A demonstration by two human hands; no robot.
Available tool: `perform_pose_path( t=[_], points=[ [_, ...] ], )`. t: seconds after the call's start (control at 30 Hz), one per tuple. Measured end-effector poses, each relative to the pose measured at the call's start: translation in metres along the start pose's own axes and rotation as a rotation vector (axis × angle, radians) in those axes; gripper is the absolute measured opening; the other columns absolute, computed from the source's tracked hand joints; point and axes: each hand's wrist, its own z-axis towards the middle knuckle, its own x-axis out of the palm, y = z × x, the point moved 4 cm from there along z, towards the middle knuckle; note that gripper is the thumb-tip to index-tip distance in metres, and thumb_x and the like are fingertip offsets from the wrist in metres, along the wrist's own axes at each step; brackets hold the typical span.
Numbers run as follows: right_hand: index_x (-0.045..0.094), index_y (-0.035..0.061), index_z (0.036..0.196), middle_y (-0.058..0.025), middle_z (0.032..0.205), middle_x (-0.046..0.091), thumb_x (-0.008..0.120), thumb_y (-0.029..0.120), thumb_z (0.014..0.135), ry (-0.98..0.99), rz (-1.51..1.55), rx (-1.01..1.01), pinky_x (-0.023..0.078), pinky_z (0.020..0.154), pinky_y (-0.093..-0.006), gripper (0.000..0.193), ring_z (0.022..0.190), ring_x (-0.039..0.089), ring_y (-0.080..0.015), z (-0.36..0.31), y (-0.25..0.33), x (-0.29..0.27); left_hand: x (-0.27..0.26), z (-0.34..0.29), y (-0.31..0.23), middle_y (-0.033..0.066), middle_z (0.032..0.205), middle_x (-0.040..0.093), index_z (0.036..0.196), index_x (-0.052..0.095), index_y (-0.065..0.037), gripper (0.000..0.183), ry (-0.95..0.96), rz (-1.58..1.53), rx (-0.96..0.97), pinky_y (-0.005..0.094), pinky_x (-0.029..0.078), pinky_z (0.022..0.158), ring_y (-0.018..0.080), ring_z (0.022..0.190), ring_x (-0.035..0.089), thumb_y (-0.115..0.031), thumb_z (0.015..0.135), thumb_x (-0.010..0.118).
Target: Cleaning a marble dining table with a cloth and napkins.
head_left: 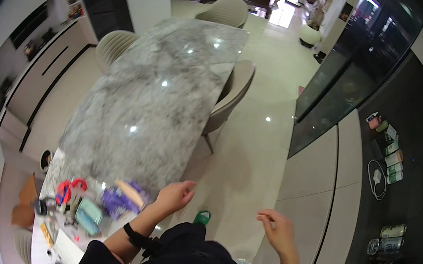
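My left hand (175,195) hangs in the air beside the near right edge of the grey marble table (157,97). Its fingers are loosely curled in, and I see nothing in them. A purple packet (116,202) with a tan piece on top (131,194) lies on the tabletop just left of that hand. Over the floor, close to the beige cabinets, my right hand (277,231) holds nothing, its fingers slightly bent and apart. Both forearms carry black straps, and neither hand touches anything.
A pale green box (88,216), red items (63,192) and white paper (68,249) crowd the table's near left corner. A chair (234,94) stands at its right side. Beige cabinets (305,199) run along the right under a dark counter (373,209) with jars and cans.
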Motion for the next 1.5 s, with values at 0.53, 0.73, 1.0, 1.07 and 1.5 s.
perform_pose_path(
  t=[0.53,0.73,1.0,1.07,1.5],
  points=[
    [0.066,-0.0002,0.100,-0.0073,0.084,0.071,0.058,0.012,0.096,-0.370,0.132,0.458,0.052,0.074,-0.0266,0.016,0.082,0.069,-0.0137,0.348,-0.275,-0.220,-0.038,0.510,-0.194,0.0062,0.075,0.069,0.115,0.064,-0.011,0.026,-0.119,-0.189,0.128,0.0329,0.052,0.064,0.0214,0.068,0.067,-0.018,0.090,0.062],
    [0.065,-0.0002,0.089,-0.0074,0.079,0.071,0.064,0.017,0.093,-0.232,0.113,0.178,0.050,0.066,-0.0253,0.018,0.069,0.066,-0.0124,0.594,-0.259,-0.279,-0.097,0.622,-0.195,0.0072,0.075,0.070,0.115,0.065,-0.009,0.026,-0.355,-0.302,-0.036,0.0301,0.052,0.063,0.0170,0.066,0.067,-0.017,0.091,0.062],
    [0.067,-0.0001,0.093,-0.0068,0.079,0.071,0.061,0.012,0.094,-0.209,0.080,0.111,0.050,0.066,-0.0240,0.013,0.072,0.067,-0.0099,0.867,-0.310,-0.311,-0.130,0.840,-0.149,0.0068,0.074,0.070,0.115,0.064,-0.005,0.028,-0.380,-0.349,-0.232,0.0295,0.051,0.063,0.0153,0.067,0.069,-0.017,0.091,0.059],
    [0.067,0.0003,0.094,-0.0076,0.080,0.072,0.060,0.011,0.094,-0.243,0.134,0.155,0.050,0.067,-0.0236,0.013,0.076,0.068,-0.0102,0.919,-0.343,-0.328,-0.153,0.922,-0.171,0.0074,0.077,0.071,0.115,0.064,-0.006,0.028,-0.363,-0.311,-0.233,0.0315,0.051,0.064,0.0183,0.068,0.069,-0.018,0.091,0.059],
    [0.065,-0.0030,0.096,-0.0066,0.079,0.068,0.055,0.011,0.098,-0.322,0.183,0.331,0.052,0.072,-0.0257,0.017,0.076,0.066,-0.0120,1.290,-0.488,-0.402,-0.255,1.383,-0.283,0.0086,0.079,0.070,0.116,0.064,-0.008,0.028,-0.210,-0.225,0.088,0.0354,0.051,0.065,0.0249,0.072,0.067,-0.022,0.092,0.059]
  ],
)
